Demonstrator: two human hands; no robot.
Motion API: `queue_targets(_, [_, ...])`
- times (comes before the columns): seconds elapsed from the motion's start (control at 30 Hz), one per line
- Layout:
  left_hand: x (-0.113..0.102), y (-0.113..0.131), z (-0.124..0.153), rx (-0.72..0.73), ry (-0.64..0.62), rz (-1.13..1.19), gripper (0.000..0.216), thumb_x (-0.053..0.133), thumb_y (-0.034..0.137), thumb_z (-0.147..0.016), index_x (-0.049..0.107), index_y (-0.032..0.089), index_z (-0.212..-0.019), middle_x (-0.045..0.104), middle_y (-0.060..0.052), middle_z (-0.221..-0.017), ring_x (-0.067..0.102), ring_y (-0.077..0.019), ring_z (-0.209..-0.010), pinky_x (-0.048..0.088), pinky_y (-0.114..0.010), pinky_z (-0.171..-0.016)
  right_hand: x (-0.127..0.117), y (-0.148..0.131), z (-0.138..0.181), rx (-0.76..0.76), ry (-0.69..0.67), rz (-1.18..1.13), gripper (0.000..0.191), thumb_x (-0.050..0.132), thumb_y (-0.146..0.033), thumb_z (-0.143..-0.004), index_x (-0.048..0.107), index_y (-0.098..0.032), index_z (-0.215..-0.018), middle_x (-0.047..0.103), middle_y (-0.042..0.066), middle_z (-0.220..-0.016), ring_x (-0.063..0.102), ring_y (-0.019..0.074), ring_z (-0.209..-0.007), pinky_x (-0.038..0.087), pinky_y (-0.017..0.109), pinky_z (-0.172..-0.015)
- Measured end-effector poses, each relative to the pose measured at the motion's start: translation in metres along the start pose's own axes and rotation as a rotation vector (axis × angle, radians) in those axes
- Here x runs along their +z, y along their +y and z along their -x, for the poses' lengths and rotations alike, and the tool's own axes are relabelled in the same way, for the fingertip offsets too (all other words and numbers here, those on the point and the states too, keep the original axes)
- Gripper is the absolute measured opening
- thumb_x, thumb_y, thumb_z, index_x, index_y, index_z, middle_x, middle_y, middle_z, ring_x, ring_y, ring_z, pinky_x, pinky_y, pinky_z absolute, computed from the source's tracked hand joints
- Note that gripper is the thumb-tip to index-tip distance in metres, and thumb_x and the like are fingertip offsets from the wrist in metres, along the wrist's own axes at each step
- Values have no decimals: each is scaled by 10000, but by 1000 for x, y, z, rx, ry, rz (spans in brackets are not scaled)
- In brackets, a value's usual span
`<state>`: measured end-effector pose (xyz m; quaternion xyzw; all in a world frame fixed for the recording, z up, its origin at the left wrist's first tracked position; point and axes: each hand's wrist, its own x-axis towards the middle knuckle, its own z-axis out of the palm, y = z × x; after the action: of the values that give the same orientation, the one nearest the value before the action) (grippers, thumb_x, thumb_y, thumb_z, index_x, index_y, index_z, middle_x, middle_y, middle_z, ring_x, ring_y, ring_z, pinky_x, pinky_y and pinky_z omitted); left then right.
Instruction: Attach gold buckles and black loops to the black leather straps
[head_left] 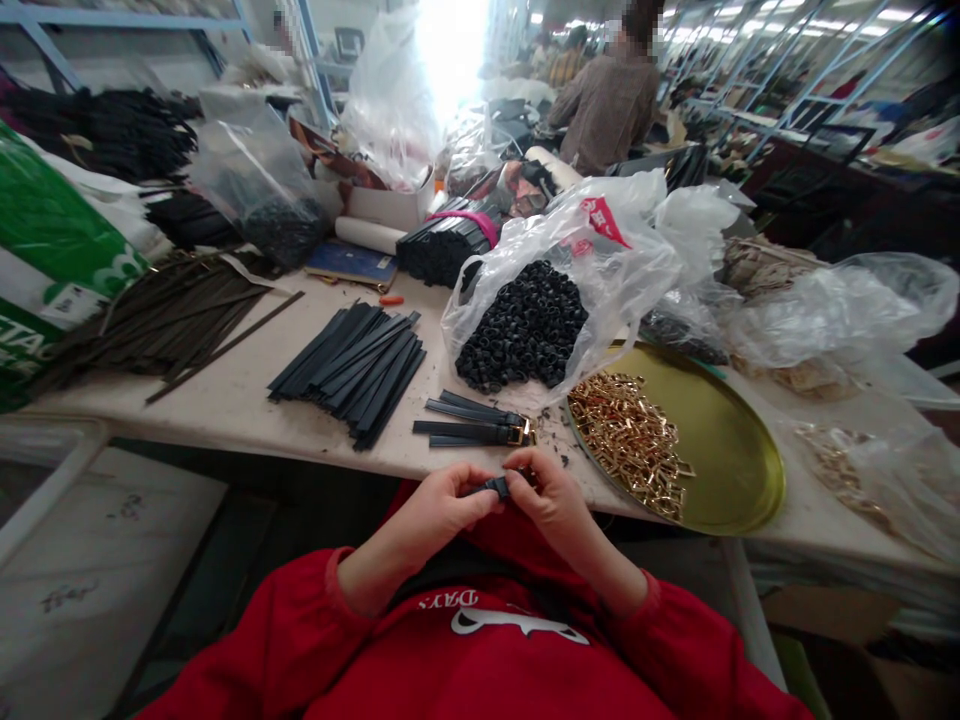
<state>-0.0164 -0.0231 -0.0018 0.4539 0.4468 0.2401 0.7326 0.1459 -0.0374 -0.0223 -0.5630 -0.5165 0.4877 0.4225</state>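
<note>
- Fingers (474, 474) of the left hand (442, 502) pinch a short dark strap piece (496, 487), which pokes out between thumb and index finger toward the right hand.
- The right hand (551, 488) meets it from the other side, thumb and index finger bent close to its exposed end; whether they grip it or only touch it, I cannot tell.
- Both hands and the strap piece are to the left of the round gold tray (731, 470), nearer the wearer's body than the table edge.
- Gold buckles (630, 435) are heaped on the tray's left half.
- Just left of the tray are a few buckled straps (472, 420); farther left is a pile of plain dark straps (352, 365).
- Behind and left of the tray, an open plastic bag (637, 240) holds small black loops (525, 325).
- Well left of the tray, brown strips (172, 320) lie loosely stacked.
</note>
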Motion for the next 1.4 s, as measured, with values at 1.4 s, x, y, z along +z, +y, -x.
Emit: queue_targets(1.4, [-112,55,-53,42,797,-1606,264,457,333,-851,563,118,-963,581,-119,-938,592,-227,-841,449,-314,-713,-2,17,-80,-574,45,1223,321,438,-321,-868,604,-152,-1084,649,105,-1023,565,235,-906,410,354,-808])
